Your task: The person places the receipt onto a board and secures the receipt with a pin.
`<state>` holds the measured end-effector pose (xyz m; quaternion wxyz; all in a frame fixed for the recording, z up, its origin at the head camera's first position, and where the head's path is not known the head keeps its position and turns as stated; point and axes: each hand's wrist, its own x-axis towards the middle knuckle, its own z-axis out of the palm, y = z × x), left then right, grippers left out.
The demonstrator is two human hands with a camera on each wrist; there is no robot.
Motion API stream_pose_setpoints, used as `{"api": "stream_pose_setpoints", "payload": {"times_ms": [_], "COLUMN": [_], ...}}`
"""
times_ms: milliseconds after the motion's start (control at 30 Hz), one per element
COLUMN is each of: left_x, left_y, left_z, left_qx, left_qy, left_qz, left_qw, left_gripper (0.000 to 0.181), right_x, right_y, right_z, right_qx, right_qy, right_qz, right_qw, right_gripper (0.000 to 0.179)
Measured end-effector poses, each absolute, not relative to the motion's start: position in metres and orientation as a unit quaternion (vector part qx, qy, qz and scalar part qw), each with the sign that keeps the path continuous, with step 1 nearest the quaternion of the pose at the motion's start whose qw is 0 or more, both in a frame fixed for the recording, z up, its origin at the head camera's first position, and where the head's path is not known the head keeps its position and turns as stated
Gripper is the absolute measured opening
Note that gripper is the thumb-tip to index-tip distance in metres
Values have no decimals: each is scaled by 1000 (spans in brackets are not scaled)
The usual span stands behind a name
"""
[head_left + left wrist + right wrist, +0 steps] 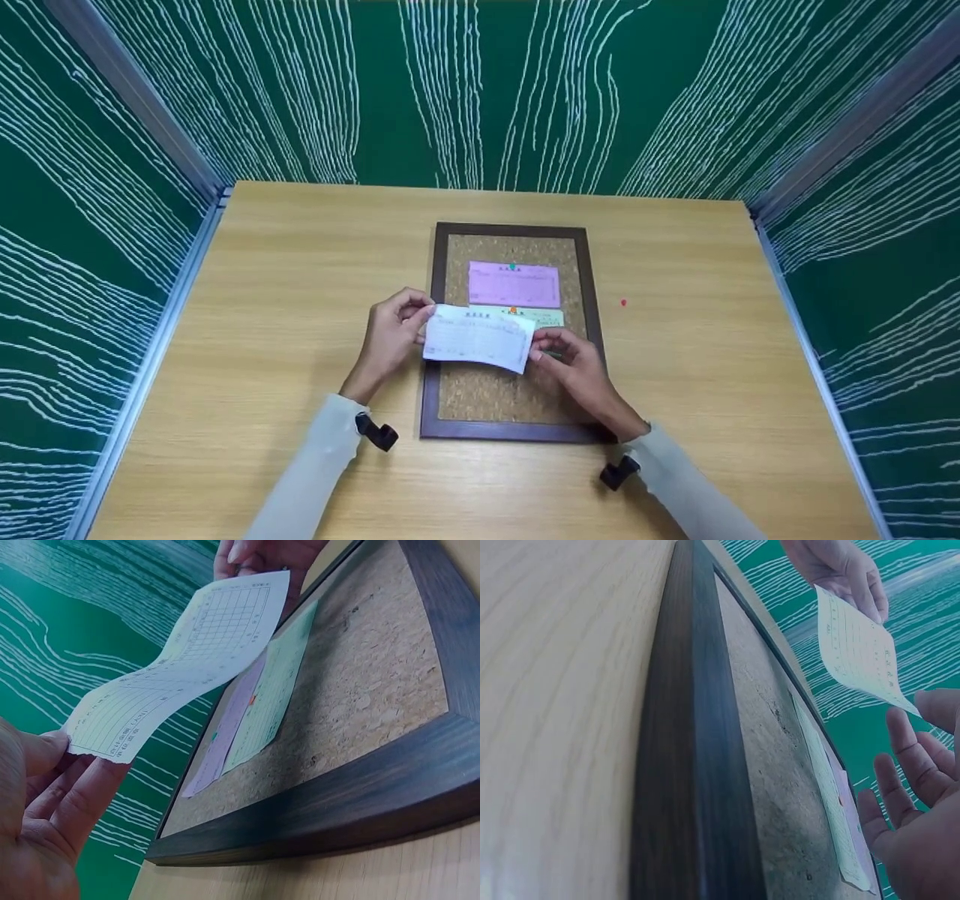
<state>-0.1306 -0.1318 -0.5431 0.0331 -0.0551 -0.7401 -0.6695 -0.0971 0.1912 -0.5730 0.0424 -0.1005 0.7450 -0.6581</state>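
Observation:
Both hands hold a white printed paper slip (480,339) above a cork board (480,397). My left hand (391,330) pinches its left edge between thumb and fingers. At the opposite end, my right hand (576,367) pinches the lower right corner; the right wrist view shows its other fingers (911,780) spread apart. The slip sags into a curve in the left wrist view. Below it, a pink slip (514,285) is fixed to the cork by a green pin (512,267). A pale green slip (551,317), partly covered, carries an orange pin (513,309).
The board's dark wooden frame (495,430) lies on a light wood table (300,300). A small red pin (623,302) lies to the right of the board. Green panels with white wavy lines (495,90) enclose the table's back and sides.

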Motion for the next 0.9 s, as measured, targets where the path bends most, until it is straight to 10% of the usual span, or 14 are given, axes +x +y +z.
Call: {"api": "stream_pose_setpoints", "payload": {"times_ms": [900], "left_x": [-129], "left_y": [-120], "left_z": [-556], "left_qx": [-78], "left_qy": [-758], "left_qz": [-645], "left_qw": [55], "left_gripper": [2], "right_x": [-94], "right_y": [215], "right_z": [-571], "right_qx": [-77], "right_qy": [761], "right_qz": [-640], "right_qw": [77], "right_gripper": [10]}}
